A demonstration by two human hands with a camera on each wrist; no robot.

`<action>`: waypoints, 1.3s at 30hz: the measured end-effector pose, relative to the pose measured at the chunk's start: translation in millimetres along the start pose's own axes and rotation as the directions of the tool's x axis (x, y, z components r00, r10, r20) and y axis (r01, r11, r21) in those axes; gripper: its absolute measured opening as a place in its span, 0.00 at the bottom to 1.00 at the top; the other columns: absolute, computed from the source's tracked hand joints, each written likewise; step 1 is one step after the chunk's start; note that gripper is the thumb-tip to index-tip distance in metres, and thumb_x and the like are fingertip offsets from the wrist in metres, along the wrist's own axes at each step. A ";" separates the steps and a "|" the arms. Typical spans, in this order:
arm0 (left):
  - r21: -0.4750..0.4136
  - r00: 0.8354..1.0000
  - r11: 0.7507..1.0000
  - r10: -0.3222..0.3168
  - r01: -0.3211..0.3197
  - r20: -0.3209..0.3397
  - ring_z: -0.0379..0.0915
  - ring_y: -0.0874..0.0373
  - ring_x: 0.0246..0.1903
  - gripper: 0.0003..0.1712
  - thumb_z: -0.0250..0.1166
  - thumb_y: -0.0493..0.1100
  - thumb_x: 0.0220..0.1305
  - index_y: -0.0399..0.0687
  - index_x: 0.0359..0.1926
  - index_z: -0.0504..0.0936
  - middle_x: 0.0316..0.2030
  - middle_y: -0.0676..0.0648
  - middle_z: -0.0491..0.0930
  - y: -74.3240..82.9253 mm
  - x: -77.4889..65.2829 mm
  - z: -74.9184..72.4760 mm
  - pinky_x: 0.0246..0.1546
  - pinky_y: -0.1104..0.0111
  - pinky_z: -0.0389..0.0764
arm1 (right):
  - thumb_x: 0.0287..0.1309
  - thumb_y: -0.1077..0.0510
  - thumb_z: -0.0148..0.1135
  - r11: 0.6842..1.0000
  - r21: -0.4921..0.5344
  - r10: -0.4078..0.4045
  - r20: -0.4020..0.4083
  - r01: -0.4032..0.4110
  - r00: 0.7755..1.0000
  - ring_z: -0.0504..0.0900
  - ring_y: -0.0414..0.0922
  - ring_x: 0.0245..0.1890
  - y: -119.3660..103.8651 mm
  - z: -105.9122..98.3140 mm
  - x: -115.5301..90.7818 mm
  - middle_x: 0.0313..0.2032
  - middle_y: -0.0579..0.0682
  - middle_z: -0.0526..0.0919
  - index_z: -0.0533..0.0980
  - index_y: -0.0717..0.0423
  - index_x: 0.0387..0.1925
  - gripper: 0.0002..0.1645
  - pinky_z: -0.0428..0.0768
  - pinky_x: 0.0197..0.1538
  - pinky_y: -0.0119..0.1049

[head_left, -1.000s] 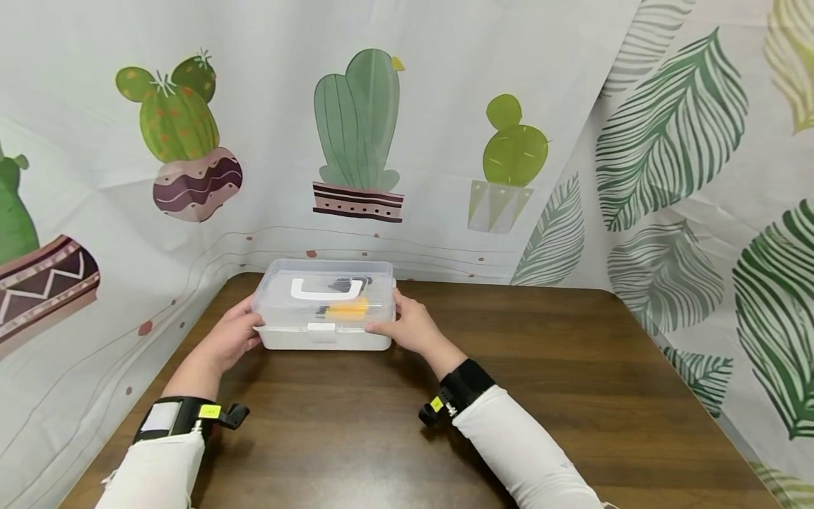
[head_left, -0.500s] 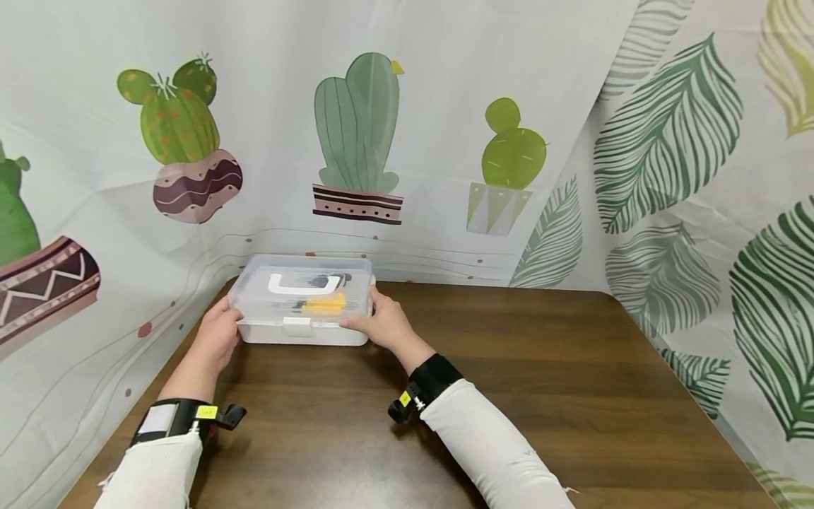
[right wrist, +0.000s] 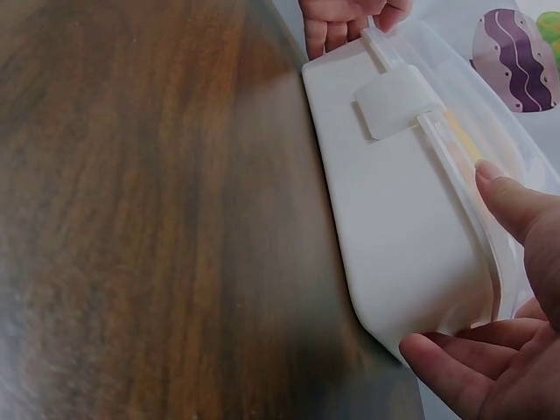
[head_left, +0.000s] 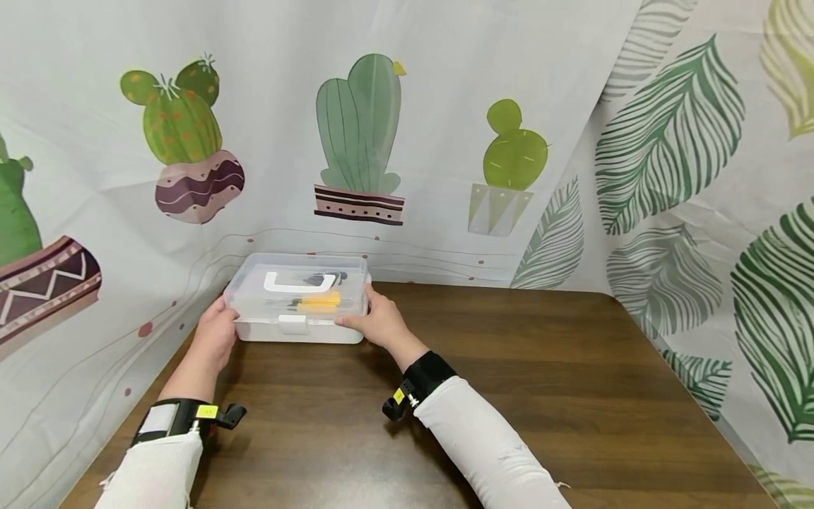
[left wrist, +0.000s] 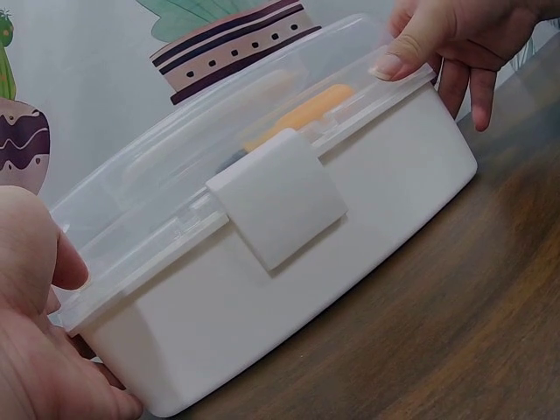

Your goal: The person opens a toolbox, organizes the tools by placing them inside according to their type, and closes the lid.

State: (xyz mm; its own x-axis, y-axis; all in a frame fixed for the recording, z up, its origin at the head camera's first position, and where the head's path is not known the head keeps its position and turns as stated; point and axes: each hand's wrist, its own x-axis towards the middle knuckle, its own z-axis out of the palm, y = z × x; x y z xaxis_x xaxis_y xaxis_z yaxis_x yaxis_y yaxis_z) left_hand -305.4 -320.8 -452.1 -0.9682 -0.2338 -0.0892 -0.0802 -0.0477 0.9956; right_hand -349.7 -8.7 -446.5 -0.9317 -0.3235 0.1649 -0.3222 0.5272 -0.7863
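A white plastic storage box with a clear lid sits at the back left of the table, its lid down. The front latch lies flat over the lid's edge, and a white handle lies on top. Through the lid show something yellow-orange and a dark item, both blurred. My left hand grips the box's left end, thumb near the rim. At the right end my right hand grips it, thumb on the lid edge and fingers low on the side in the right wrist view.
The brown wooden table stretches to the right and front. Behind it hangs a white cloth printed with cacti and leaves, close to the box's back. Both wrists wear black camera straps.
Both hands have shifted the box left and slightly back across the table. Most of that movement falls in the first half second; since then it has moved only a little.
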 end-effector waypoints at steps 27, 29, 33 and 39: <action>0.238 0.970 0.967 0.143 -0.094 -0.197 0.45 0.52 0.80 0.41 0.47 0.41 0.72 0.58 0.83 0.47 0.83 0.48 0.48 3.7 -13.7 12.9 0.80 0.55 0.52 | 0.75 0.43 0.53 0.999 0.019 -0.037 0.148 0.035 0.988 0.66 0.49 0.77 18.3 -4.2 -40.6 0.78 0.53 0.64 0.44 0.49 0.83 0.47 0.66 0.76 0.49; 0.307 0.958 0.941 0.207 -0.140 -0.200 0.40 0.49 0.82 0.43 0.47 0.41 0.71 0.58 0.84 0.44 0.83 0.47 0.44 6.1 -16.7 15.7 0.81 0.52 0.49 | 0.75 0.44 0.54 0.998 0.035 -0.050 0.182 0.045 0.982 0.70 0.51 0.74 19.5 -10.1 -47.6 0.76 0.56 0.67 0.45 0.48 0.83 0.46 0.69 0.74 0.50; 0.492 0.897 0.833 0.393 -0.254 -0.201 0.35 0.42 0.82 0.43 0.51 0.41 0.65 0.55 0.82 0.55 0.83 0.43 0.45 9.8 -22.2 27.1 0.80 0.44 0.42 | 0.73 0.43 0.58 0.998 0.043 -0.065 0.242 0.056 0.968 0.76 0.56 0.69 22.8 -25.2 -60.6 0.75 0.60 0.67 0.49 0.46 0.83 0.47 0.75 0.70 0.50; 0.647 0.771 0.613 0.634 -0.453 -0.060 0.42 0.29 0.79 0.33 0.58 0.41 0.60 0.44 0.68 0.77 0.76 0.34 0.63 12.4 -33.0 58.9 0.73 0.28 0.37 | 0.71 0.41 0.60 0.999 0.024 -0.053 0.284 0.048 0.957 0.75 0.57 0.70 34.1 -53.5 -77.0 0.75 0.61 0.67 0.52 0.45 0.82 0.46 0.76 0.69 0.51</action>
State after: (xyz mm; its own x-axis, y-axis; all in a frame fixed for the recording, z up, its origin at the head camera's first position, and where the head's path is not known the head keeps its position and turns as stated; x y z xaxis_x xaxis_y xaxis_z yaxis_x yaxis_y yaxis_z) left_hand -288.5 -256.5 -435.2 -0.7835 -0.2687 0.5603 0.2360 0.7055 0.6683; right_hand -297.9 76.2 -454.2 -0.8274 -0.5607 0.0306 -0.3628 0.4921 -0.7914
